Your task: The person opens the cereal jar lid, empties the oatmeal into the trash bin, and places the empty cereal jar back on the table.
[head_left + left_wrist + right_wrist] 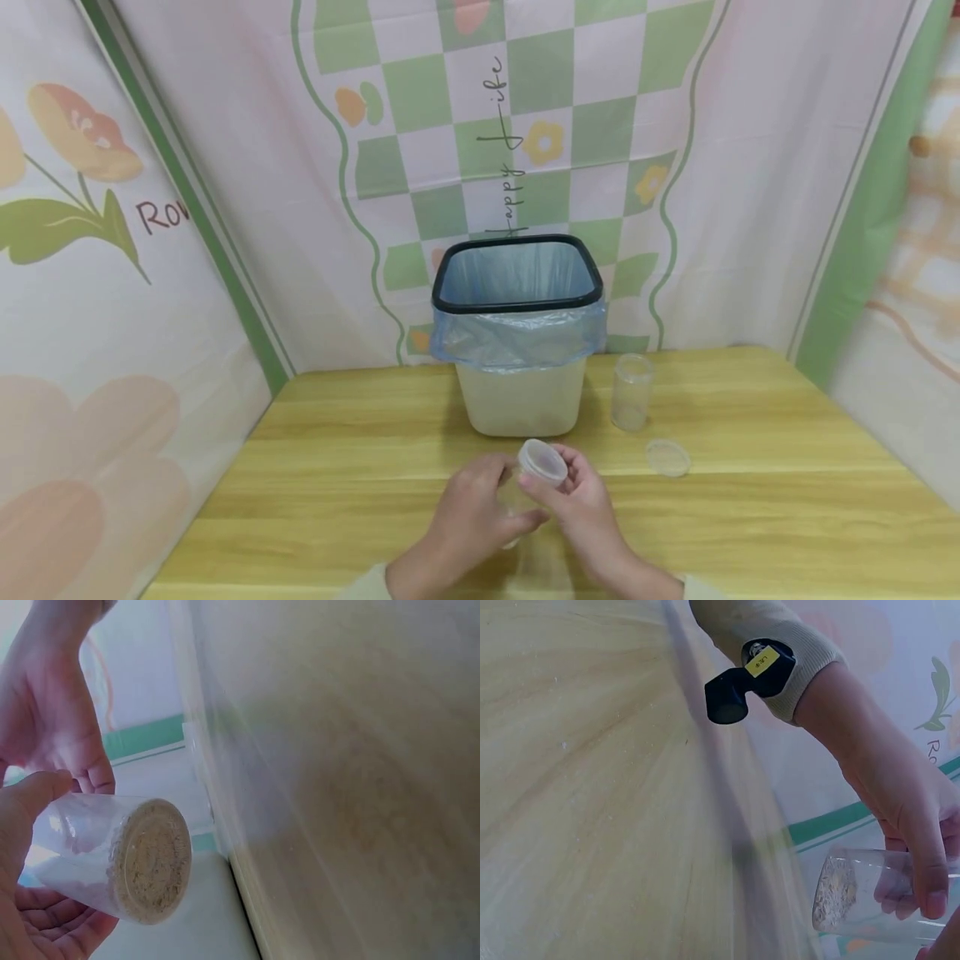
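My left hand (467, 510) grips the side of a clear plastic jar (90, 847) just above the table, fingers and thumb curled round its wall. The jar tilts, and its base looks mottled brown in the left wrist view. At the jar's top my right hand (591, 506) holds a translucent round lid (544, 463) between thumb and fingers. Both hands are close together in front of the bin. In the right wrist view the left hand's thumb (928, 877) lies along the jar wall.
A cream bin (522, 400) with a black rim and blue liner stands behind the hands. To its right are a second clear jar (632, 396), upright, and a loose round lid (667, 458). Patterned curtains (750, 167) surround the wooden table (322, 475).
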`<state>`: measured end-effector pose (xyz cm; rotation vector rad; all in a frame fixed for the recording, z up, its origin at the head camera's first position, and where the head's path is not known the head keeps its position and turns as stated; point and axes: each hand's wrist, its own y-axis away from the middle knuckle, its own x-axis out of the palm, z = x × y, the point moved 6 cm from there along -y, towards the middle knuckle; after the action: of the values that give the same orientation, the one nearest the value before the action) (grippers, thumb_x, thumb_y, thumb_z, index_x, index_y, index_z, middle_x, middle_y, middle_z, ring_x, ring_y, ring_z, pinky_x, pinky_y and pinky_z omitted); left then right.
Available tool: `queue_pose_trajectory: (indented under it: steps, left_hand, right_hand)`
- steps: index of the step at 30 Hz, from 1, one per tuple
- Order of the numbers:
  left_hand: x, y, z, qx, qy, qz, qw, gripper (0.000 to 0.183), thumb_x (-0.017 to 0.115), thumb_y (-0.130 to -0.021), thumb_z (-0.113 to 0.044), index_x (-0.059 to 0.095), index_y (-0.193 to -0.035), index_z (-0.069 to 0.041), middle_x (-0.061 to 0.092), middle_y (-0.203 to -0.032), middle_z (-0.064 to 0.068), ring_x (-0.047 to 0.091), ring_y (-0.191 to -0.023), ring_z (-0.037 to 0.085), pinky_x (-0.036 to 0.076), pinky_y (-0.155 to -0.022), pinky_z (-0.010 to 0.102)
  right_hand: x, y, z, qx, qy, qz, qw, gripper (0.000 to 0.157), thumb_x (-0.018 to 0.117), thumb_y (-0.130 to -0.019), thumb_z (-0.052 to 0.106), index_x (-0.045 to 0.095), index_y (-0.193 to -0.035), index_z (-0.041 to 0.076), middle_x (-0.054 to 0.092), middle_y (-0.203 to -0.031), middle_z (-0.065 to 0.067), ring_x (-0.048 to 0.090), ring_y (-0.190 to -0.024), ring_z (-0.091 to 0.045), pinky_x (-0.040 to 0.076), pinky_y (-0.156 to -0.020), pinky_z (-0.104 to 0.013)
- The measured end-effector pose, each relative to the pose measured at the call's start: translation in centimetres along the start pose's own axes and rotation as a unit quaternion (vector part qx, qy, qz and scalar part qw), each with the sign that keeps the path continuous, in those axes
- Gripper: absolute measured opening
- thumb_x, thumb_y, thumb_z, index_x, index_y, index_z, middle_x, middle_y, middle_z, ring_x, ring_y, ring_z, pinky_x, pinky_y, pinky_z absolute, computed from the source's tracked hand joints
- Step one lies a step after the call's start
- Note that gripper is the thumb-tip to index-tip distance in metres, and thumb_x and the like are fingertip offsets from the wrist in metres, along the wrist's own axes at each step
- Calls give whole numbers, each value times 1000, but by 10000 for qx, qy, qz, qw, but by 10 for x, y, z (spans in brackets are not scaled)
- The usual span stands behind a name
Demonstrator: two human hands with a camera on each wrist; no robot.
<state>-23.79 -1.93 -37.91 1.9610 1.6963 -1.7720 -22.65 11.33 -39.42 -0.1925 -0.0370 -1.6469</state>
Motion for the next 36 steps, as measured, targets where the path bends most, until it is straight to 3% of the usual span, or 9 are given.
queue_pose_trajectory:
  steps: [5,8,11,13,18,23,26,31,36]
  left_hand:
    - [1,1,1,50,33,10,10000,45,86,-70,-42,61,-89,-10,51,-73,-5,41,-64,1,37,-56,12]
    - [2,2,4,-44,428,159,9989,44,86,-70,-42,60,-86,-11,48,-69,-3,38,-62,1,36,-53,12]
    - [3,2,9,-238,1080,394,9931,41,85,-72,-41,63,-90,-11,53,-74,-4,45,-66,2,43,-58,14]
    - [3,1,12,-407,1635,602,9839,41,85,-74,-40,66,-97,-12,59,-81,-4,54,-73,5,49,-66,18]
    - [6,0,18,-894,2881,1129,9467,40,84,-76,-32,68,-106,-12,67,-95,-5,64,-88,21,54,-79,27]
    - [10,3,23,-1171,3565,1510,9145,34,83,-76,-23,69,-106,-12,69,-97,3,64,-89,29,53,-79,29]
    - [12,5,25,-1249,3716,1654,9050,33,82,-77,-21,70,-106,-11,70,-97,8,64,-88,28,53,-77,28]
    - [12,4,24,-1217,3487,1594,9155,34,83,-77,-26,71,-105,-12,71,-97,7,65,-88,25,53,-79,28]
    - [7,2,22,-1049,2812,1033,9483,42,85,-75,-30,69,-107,-9,69,-97,0,64,-90,17,53,-82,29]
  right_hand:
    - [-2,0,-4,153,69,96,9998,54,74,-84,6,44,-127,-5,55,-117,-14,57,-104,-21,49,-87,-27]
    - [-5,-1,-4,135,123,312,9993,51,74,-84,7,48,-126,-4,57,-118,-14,57,-106,-23,49,-88,-27]
    - [-9,-3,0,18,140,642,9978,49,73,-83,4,51,-126,-5,59,-117,-14,58,-107,-24,49,-89,-27]
    - [-10,-6,3,-110,125,965,9952,49,72,-84,3,50,-127,-7,59,-118,-15,58,-107,-23,49,-90,-27]
    - [-13,-9,10,-460,1,2013,9784,52,67,-89,4,43,-131,-14,57,-121,-15,58,-109,-20,49,-93,-28]
    - [-13,-10,13,-731,-330,3060,9486,48,59,-94,1,39,-134,-15,58,-124,-13,58,-112,-21,49,-94,-34]
    - [-13,-11,11,-738,-464,3448,9346,46,56,-94,0,40,-135,-13,58,-125,-13,58,-114,-22,48,-96,-37]
    - [-13,-11,11,-749,-520,3468,9335,55,57,-93,-1,32,-141,-11,52,-130,-13,54,-118,-21,46,-98,-34]
    - [-12,-8,17,-613,-249,2473,9667,69,64,-90,2,24,-144,-12,47,-135,-20,52,-119,-17,43,-99,-25]
